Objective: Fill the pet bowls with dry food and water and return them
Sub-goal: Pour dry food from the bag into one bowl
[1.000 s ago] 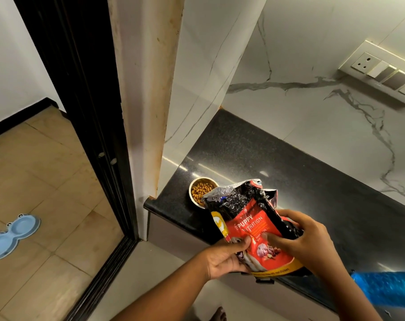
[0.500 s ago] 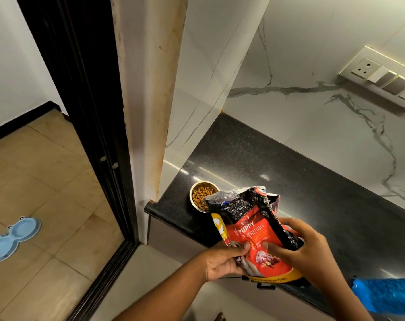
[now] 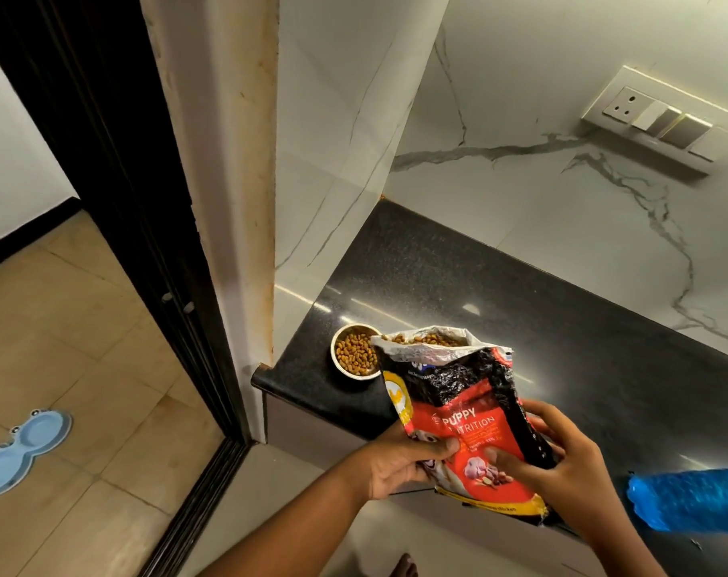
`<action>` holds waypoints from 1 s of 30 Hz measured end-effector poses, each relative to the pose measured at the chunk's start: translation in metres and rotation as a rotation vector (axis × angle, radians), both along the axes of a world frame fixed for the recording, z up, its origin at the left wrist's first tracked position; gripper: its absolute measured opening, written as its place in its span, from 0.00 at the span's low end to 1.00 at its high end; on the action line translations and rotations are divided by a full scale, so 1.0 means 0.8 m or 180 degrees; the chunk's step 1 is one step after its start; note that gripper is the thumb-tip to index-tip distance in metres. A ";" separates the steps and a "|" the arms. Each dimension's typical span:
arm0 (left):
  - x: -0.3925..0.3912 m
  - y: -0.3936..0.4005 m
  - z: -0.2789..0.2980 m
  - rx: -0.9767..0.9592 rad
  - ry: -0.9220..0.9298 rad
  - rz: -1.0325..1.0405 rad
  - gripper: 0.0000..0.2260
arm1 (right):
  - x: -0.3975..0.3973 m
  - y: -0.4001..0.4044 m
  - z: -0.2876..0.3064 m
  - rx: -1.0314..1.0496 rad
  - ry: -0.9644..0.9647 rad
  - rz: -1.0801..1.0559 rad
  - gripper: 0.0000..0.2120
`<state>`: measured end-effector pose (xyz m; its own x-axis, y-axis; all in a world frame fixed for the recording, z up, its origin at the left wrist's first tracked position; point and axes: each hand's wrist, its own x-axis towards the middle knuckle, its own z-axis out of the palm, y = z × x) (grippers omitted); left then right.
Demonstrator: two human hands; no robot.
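A small steel bowl holding brown kibble stands near the left corner of the black counter. Over the counter's front edge I hold a red and black puppy food bag. Its foil mouth is open, kibble shows inside, and it partly overlaps the bowl's right rim. My left hand grips the bag's lower left, my right hand its lower right. A blue double bowl stand lies on the tiled floor beyond the doorway at far left.
A dark door frame and a white wall end separate the counter from the tiled room. A blue plastic object lies at the counter's right edge. A switch and socket panel is on the marble wall. A bare foot shows below.
The bag has been tipped upright and its mouth has spread open, showing kibble inside. Both hands keep their grip on its lower part. The bowl has not moved.
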<state>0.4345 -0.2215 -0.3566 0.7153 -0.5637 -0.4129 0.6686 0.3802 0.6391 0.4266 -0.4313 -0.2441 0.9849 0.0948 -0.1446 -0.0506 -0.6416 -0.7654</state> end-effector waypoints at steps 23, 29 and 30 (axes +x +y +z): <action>0.034 -0.109 0.111 0.1069 -0.1506 -0.0129 0.30 | -0.041 -0.112 0.005 0.1178 -0.0289 -0.1077 0.28; 0.060 -0.162 0.087 0.1587 -0.1734 0.0090 0.34 | -0.003 -0.161 -0.021 0.1218 -0.0209 -0.1215 0.33; 0.064 -0.172 0.084 0.1709 -0.1778 0.0149 0.35 | 0.005 -0.172 -0.026 0.1191 -0.0214 -0.1248 0.33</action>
